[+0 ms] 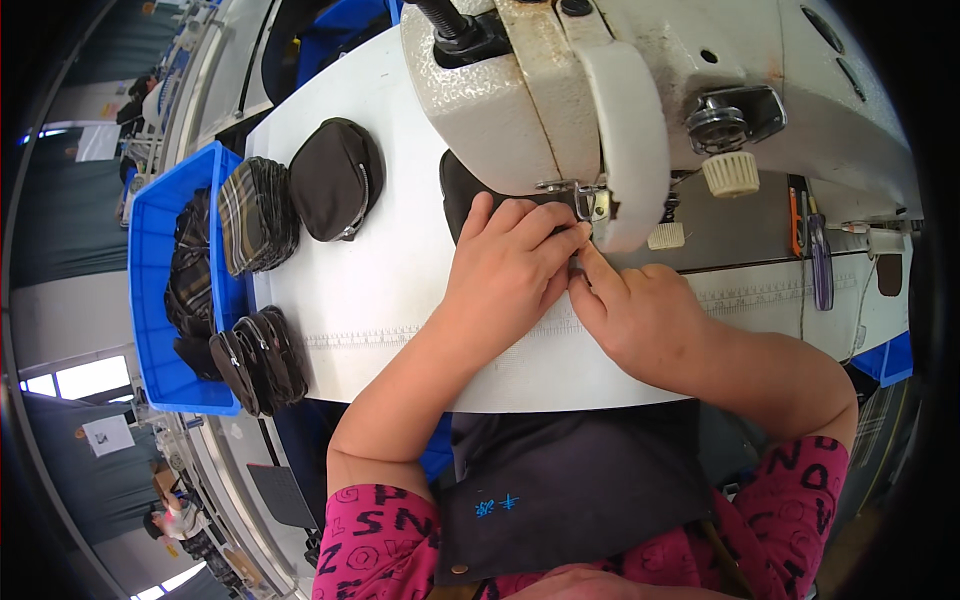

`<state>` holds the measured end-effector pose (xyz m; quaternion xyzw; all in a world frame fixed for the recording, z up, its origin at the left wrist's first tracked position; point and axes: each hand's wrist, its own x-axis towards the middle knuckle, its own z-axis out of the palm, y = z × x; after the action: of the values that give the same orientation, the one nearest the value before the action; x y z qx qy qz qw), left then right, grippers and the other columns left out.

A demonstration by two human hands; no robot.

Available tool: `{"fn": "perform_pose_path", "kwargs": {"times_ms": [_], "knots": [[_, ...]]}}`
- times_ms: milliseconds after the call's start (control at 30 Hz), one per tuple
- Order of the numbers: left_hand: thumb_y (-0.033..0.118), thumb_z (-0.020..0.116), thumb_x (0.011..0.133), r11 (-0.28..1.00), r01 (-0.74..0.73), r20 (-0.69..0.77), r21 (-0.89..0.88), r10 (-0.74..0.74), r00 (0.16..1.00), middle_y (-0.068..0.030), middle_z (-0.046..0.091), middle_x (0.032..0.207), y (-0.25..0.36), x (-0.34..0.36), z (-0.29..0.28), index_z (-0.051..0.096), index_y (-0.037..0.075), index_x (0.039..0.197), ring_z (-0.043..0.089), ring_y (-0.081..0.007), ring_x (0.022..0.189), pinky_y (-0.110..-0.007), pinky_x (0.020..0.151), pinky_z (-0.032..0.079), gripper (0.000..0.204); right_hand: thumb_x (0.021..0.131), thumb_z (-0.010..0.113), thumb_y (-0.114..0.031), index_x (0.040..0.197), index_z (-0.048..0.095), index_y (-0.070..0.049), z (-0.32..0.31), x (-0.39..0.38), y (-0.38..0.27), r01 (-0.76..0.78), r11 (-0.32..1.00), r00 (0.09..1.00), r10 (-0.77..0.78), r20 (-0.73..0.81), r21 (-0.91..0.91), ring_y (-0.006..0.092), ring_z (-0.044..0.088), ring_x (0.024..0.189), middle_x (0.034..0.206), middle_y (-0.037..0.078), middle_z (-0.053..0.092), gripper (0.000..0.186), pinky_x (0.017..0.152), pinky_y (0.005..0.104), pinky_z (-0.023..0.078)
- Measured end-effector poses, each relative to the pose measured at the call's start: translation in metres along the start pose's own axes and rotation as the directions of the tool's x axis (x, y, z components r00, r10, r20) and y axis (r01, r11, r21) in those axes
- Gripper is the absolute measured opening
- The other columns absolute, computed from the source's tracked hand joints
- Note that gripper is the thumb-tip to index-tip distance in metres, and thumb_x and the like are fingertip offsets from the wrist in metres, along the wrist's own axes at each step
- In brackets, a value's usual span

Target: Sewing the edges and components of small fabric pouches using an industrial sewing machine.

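Observation:
A dark brown fabric piece [458, 190] lies under the head of the white sewing machine [500, 110], its edge by the presser foot [592, 203]. On top of it rests my left hand [508, 265], fingers bent and gripping the piece close to the foot. My right hand [645, 315] is closed in a pinch at the near edge of the same piece, its index finger touching the left fingertips. Both hands cover much of the fabric, so its full shape is hidden. A finished-looking dark round pouch [335, 185] with a zipper lies to the left.
Stacked plaid fabric pieces [258, 215] and several dark zippered pieces [258, 360] stand by a blue bin [185, 390] at left. A purple screwdriver [820, 260] lies at right. A printed ruler strip [370, 338] crosses the white table [400, 375].

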<state>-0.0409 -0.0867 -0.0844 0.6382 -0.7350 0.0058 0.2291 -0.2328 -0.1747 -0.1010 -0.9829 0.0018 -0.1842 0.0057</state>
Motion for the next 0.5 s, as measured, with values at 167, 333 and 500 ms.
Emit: {"fn": "perform_pose_path", "kwargs": {"times_ms": [167, 333, 500], "knots": [[0.011, 0.079, 0.076, 0.997, -0.008, -0.005, 0.083, 0.008, 1.000, 0.0009, 0.069, 0.114, -0.004, 0.005, 0.005, 0.077, 0.012, 0.111, 0.062, -0.0223, 0.105, -0.042, 0.095, 0.043, 0.034, 0.080, 0.069, -0.011, 0.104, 0.067, 0.003, 0.006, 0.003, 0.006, -0.071, 0.997, 0.997, 0.071, -0.008, 0.025, 0.0187, 0.066, 0.063, 0.120, 0.028, 0.069, 0.028, 0.052, 0.0329, 0.052], [0.011, 0.078, 0.081, 0.988, -0.006, -0.015, 0.153, 0.008, 1.000, -0.0016, 0.070, 0.115, -0.004, 0.009, 0.006, 0.077, 0.012, 0.114, 0.064, -0.0258, 0.105, -0.042, 0.096, 0.045, 0.033, 0.080, 0.069, -0.011, 0.102, 0.065, 0.000, 0.008, 0.006, 0.009, -0.112, 0.993, 0.994, 0.112, 0.009, 0.027, 0.0185, 0.066, 0.064, 0.123, 0.027, 0.069, 0.025, 0.053, 0.0326, 0.053], [0.012, 0.074, 0.087, 0.998, 0.051, 0.014, 0.041, -0.052, 0.999, -0.0073, 0.071, 0.117, -0.007, 0.009, 0.007, 0.076, 0.009, 0.118, 0.064, -0.0310, 0.111, -0.044, 0.098, 0.050, 0.032, 0.079, 0.070, -0.011, 0.098, 0.063, -0.003, 0.008, 0.004, 0.012, -0.130, 0.989, 0.992, 0.130, 0.005, 0.068, 0.0186, 0.068, 0.068, 0.126, 0.026, 0.069, 0.022, 0.057, 0.0321, 0.053]]}}
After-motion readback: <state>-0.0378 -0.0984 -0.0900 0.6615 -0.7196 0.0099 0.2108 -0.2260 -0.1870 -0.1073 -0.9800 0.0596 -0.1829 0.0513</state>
